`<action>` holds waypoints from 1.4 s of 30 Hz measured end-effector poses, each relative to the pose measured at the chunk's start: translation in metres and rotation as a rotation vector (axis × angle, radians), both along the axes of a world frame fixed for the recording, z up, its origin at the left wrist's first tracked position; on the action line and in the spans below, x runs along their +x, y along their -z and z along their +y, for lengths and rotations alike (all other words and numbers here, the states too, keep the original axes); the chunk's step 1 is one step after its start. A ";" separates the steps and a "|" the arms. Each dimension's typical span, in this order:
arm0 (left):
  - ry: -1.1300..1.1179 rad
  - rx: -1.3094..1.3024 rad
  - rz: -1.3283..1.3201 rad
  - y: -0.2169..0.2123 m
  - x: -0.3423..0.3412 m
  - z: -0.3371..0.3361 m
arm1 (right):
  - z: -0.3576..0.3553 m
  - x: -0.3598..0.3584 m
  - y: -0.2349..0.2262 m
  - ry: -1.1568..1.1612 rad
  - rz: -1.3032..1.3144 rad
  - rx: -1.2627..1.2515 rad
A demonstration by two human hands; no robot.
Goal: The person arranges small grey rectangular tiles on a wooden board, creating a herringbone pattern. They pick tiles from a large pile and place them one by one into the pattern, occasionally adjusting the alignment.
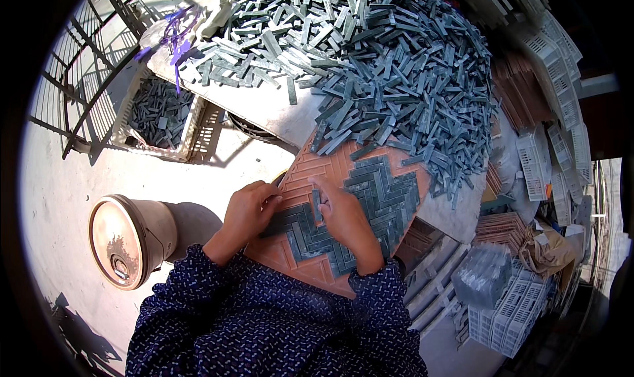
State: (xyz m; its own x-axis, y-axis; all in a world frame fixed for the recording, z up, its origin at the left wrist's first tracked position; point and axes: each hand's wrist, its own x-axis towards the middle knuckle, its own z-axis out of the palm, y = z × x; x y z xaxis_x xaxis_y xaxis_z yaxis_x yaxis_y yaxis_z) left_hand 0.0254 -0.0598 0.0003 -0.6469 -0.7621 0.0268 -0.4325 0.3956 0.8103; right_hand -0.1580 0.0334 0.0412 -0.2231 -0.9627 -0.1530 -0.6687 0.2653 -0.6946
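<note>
Grey-green tile strips (370,199) lie in a herringbone on the terracotta mould tray (310,169), right under both your hands. Your right hand (343,215) presses flat, fingers stretched, on a strip whose long axis runs up toward the far pile. Your left hand (249,208) curls half closed at the tray's left edge, fingertips on a strip slanting rightward; whether it grips, you can't tell. The loose strip pile (389,67) heaps far across the worktop (264,109). Your palms hide the strips beneath.
</note>
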 end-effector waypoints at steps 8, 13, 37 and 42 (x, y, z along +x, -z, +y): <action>0.040 -0.070 0.088 -0.002 -0.012 -0.009 | -0.001 -0.002 0.010 -0.040 0.002 -0.087; 0.023 -0.112 0.158 -0.006 -0.039 -0.027 | -0.001 -0.001 0.008 -0.106 0.041 -0.097; -0.166 -0.039 0.120 0.000 -0.109 -0.046 | -0.010 -0.012 0.018 0.272 0.063 -0.332; -0.131 -0.025 0.065 -0.008 -0.106 -0.051 | -0.063 -0.032 0.015 0.500 0.143 -0.261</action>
State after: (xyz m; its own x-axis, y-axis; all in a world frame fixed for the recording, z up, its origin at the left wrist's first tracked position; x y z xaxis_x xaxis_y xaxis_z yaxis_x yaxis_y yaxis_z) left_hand -0.0808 -0.1109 0.0086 -0.5383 -0.8385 0.0851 -0.4285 0.3592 0.8291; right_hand -0.1898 -0.0294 0.0263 -0.6613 -0.7369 0.1404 -0.5982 0.4050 -0.6915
